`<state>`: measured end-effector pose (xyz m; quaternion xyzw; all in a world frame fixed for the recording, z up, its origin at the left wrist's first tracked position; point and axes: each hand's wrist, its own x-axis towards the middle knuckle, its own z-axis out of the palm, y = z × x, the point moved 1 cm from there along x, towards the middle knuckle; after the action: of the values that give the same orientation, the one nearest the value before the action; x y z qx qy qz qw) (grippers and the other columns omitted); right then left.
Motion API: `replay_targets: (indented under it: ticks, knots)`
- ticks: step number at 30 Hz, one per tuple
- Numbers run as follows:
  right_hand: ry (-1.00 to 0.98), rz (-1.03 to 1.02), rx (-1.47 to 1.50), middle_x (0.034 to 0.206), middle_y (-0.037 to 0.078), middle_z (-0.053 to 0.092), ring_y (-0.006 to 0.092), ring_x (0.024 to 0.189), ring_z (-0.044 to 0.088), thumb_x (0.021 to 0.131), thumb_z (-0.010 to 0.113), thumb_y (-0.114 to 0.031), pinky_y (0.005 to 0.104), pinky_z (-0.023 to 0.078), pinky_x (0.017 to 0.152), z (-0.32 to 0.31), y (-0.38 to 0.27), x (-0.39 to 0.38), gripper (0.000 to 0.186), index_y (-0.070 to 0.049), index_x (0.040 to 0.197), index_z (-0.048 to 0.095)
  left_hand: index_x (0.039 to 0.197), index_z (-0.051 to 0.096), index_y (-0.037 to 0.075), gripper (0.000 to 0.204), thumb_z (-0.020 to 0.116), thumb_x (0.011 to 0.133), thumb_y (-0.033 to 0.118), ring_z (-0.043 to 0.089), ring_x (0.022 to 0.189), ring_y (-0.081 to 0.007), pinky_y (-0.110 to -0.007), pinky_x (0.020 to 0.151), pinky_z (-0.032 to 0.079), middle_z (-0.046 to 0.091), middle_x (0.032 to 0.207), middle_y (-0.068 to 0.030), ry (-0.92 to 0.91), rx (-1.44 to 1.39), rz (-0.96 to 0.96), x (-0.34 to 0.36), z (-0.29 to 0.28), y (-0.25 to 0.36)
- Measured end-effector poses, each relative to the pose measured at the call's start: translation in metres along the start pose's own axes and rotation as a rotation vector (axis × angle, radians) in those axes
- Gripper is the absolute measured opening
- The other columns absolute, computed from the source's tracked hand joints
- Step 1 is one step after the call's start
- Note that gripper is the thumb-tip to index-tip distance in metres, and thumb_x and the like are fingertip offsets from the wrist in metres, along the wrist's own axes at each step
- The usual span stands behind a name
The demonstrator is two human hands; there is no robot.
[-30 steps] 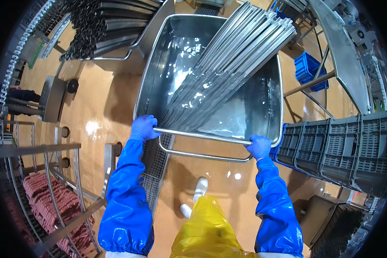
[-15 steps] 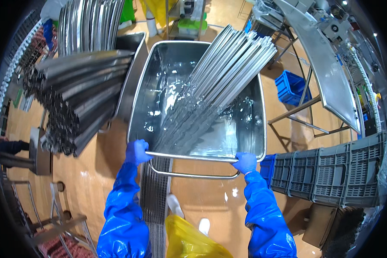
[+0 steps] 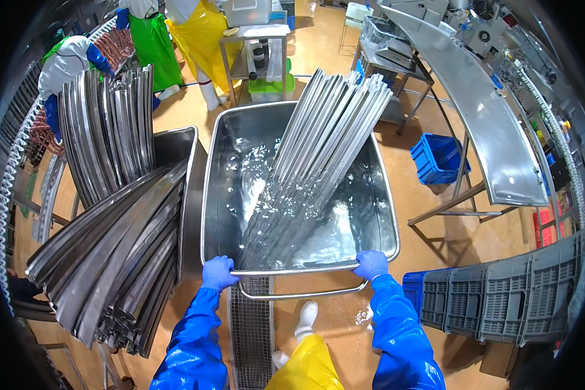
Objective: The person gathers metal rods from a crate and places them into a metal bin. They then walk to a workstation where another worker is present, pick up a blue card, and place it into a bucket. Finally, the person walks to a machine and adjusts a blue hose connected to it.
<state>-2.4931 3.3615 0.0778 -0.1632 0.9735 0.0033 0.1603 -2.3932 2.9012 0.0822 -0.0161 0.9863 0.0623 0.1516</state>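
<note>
A steel wheeled tub (image 3: 225, 156) of clear water stands in front of me, a bundle of long silvery metal bars (image 3: 325, 123) leaning in it, their lower ends under water. My left hand (image 3: 219, 272), in a blue glove, is closed on the near left of the tub's rim. My right hand (image 3: 370, 265), also gloved, grips the near right of the rim. A tubular handle runs below the rim between them. To the left, a second steel bin (image 3: 193, 153) holds two large heaps of darker bars (image 3: 110, 130), which stick out over its sides.
Co-workers in green (image 3: 153, 49) and yellow aprons (image 3: 198, 36) stand beyond, another (image 3: 65, 65) at left. A steel cart (image 3: 253, 34), a slanted steel table (image 3: 474, 123) and a blue crate (image 3: 435, 159) are ahead. Grey stacked crates (image 3: 500, 292) stand right. A floor grate (image 3: 250, 338) runs beneath.
The view has risen toward the room, bringing co-workers into sight. The bin of dark bars now lies closer alongside at left. My hands still hold the tub's rim; its water ripples.
</note>
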Motion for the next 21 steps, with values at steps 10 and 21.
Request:
replay_targets:
  ticks: [10, 21]
  knots:
    - [-0.098, 0.062, 0.008, 0.079, 0.009, 0.069, 0.0289, 0.077, 0.067, 0.065, 0.073, -0.04, 0.0418, 0.053, 0.069, -0.025, 0.004, 0.092, 0.026, -0.018, 0.08, 0.072, 0.074, 0.062, 0.014, 0.036, 0.077, 0.06, 0.043, 0.061, 0.082, -0.0266, -0.041, 0.072, 0.051, 0.059, 0.082, -0.0069, -0.03, 0.002, 0.013, 0.099, -0.03, -0.022]
    - [-0.023, 0.065, 0.05, 0.072, 0.01, 0.067, 0.0294, 0.07, 0.066, 0.064, 0.071, -0.032, 0.0429, 0.051, 0.063, -0.041, -0.008, 0.158, 0.021, -0.014, 0.075, 0.07, 0.071, 0.06, 0.013, 0.033, 0.078, 0.057, 0.038, 0.059, 0.08, -0.025, -0.041, 0.068, 0.05, 0.057, 0.079, -0.0053, -0.044, -0.057, 0.051, 0.182, -0.056, -0.05]
